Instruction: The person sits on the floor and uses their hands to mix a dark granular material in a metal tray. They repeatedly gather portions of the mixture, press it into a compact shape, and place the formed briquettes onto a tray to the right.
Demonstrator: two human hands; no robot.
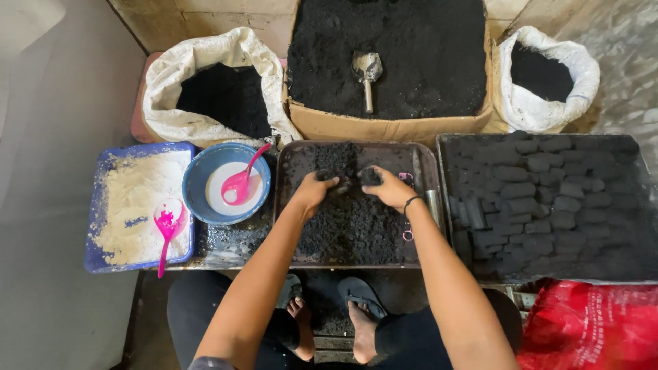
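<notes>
While both hands work over the dark tray (291, 205) of black powder (349, 226), the left hand (315, 190) curls its fingers into it; the right hand (389, 188) seemingly pinches a black lump (371, 177), just beside the moulded briquettes (541, 199).

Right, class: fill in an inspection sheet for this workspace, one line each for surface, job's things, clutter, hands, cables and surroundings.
Surface: dark rectangular metal tray holding loose black powder.
Job's things: small black lump in the right hand; tray of moulded black blocks to the right.
Clutter: round blue bowl of white liquid with a pink spoon; blue rectangular tray of white powder with a second pink spoon.
Hands: left hand pressed into the powder; right closed on the lump.
Cables: nothing seen.
Surroundings: cardboard box of black powder with a metal scoop, two white sacks, red bag.
</notes>
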